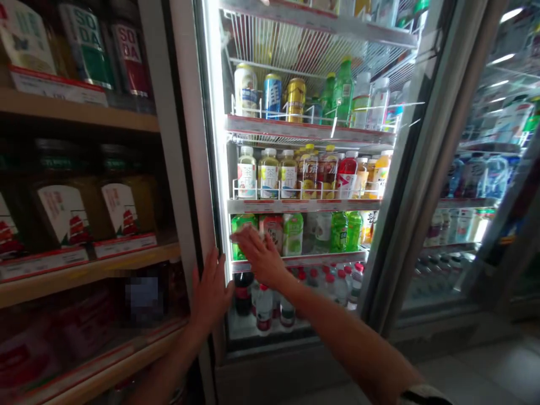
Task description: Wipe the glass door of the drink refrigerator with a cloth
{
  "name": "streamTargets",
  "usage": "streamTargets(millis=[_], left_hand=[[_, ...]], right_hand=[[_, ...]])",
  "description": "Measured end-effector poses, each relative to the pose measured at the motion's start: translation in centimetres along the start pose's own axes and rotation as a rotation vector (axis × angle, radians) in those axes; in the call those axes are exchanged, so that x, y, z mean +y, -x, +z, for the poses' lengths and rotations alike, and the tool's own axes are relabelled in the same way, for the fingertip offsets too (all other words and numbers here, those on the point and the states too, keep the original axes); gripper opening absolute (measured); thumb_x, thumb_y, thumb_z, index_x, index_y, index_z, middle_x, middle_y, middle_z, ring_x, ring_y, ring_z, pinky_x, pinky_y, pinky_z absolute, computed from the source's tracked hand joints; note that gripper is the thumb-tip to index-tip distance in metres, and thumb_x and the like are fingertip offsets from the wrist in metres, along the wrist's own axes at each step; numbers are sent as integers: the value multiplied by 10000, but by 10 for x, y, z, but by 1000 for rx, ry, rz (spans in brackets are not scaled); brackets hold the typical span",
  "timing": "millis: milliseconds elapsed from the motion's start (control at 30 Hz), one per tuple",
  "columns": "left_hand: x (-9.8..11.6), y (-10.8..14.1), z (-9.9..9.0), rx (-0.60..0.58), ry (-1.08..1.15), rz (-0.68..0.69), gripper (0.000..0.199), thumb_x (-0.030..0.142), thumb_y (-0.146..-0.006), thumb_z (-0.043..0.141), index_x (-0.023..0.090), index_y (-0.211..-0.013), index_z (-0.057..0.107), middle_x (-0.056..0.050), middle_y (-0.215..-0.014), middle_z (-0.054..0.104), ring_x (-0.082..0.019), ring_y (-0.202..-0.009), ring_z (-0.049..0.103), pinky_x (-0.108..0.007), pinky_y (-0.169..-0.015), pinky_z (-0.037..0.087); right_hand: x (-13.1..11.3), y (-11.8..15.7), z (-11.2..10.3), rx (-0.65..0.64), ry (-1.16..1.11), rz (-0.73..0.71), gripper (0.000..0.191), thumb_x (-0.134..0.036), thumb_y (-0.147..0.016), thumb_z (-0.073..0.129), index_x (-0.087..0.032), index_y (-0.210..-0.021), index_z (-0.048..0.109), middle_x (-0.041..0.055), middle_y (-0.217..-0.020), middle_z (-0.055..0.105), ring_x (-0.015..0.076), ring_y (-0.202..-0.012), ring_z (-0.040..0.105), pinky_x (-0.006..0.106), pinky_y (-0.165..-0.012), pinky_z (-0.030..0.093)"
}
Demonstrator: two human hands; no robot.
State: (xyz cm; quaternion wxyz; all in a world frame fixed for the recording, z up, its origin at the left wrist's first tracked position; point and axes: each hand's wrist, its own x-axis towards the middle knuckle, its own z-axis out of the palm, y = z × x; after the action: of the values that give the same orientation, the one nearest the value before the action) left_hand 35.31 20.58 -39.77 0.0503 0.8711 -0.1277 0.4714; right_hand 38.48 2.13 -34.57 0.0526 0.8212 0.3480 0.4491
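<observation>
My left hand (211,292) rests with its fingers stretched upward along the left frame (211,225) of a lit drinks fridge. My right hand (264,256) reaches across toward that same edge, fingers extended and thumb apart; its fingertips are blurred. Behind it stand a green bottle (238,256), partly covered by the hand, a red-labelled bottle (273,228) and a light-green one (293,233). Whether the right hand touches the glass is unclear. I make out nothing held in either hand.
Wooden shelves (80,278) with juice and soda bottles stand close on the left. Fridge shelves above hold tea bottles (269,174) and cans (273,95). Red-capped bottles (264,309) fill the bottom. A second fridge (468,202) stands right, beyond a metal upright (415,219).
</observation>
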Motion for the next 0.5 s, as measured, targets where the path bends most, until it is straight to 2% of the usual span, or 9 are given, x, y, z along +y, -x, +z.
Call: streamTargets(millis=[67, 133, 167, 300, 367, 433, 500], left_hand=[[-2, 8, 0, 2, -16, 19, 641, 235, -837, 417, 129, -1432, 205, -190, -1472, 304, -288, -1367, 293, -537, -1118, 180], [-4, 14, -1, -1, -24, 40, 661, 223, -834, 425, 136, -1440, 177, -190, -1470, 308, -289, -1362, 305, -536, -1114, 193], [-4, 15, -1, -6, -23, 45, 670, 219, -832, 428, 137, -1443, 167, -192, -1471, 305, -292, -1362, 304, -540, -1111, 196], [1, 16, 0, -25, 12, 26, 662, 222, -834, 428, 132, -1441, 180, -196, -1478, 288, -301, -1368, 288, -557, -1104, 203], [8, 17, 2, -30, 33, 30, 642, 221, -839, 420, 125, -1435, 204, -194, -1475, 295, -300, -1369, 285, -557, -1104, 203], [14, 20, 5, -33, 45, 50, 630, 213, -841, 415, 121, -1432, 218, -189, -1472, 303, -296, -1370, 283, -553, -1108, 198], [20, 22, 7, -40, 55, 70, 623, 199, -842, 411, 125, -1431, 221, -181, -1472, 307, -288, -1372, 281, -543, -1113, 194]], right_hand=[[-18, 21, 12, -29, -13, -144, 553, -142, -863, 388, -221, -1410, 351, -22, -1503, 311, 134, -1434, 48, 407, -1163, -88], [-24, 29, 17, -27, -19, -204, 527, -147, -870, 384, -205, -1394, 378, -13, -1491, 338, 134, -1433, 63, 410, -1170, -52], [-24, 26, 17, -16, -15, -168, 531, -140, -868, 382, -198, -1395, 375, -1, -1486, 347, 147, -1435, 65, 431, -1171, -25], [-13, 9, 11, 25, 6, 127, 587, -132, -851, 391, -189, -1430, 311, 37, -1497, 321, 219, -1436, 65, 531, -1147, 49], [-14, 21, 15, 1, 0, 85, 578, -144, -854, 394, -175, -1426, 318, 37, -1496, 322, 219, -1437, 63, 531, -1148, 58], [-16, 46, 21, -54, -5, -26, 564, -130, -856, 389, -175, -1416, 337, 29, -1488, 341, 185, -1436, 75, 493, -1160, 63], [-13, 68, 24, -83, 3, -60, 563, -119, -854, 394, -189, -1411, 348, 26, -1479, 359, 161, -1433, 92, 465, -1166, 62]])
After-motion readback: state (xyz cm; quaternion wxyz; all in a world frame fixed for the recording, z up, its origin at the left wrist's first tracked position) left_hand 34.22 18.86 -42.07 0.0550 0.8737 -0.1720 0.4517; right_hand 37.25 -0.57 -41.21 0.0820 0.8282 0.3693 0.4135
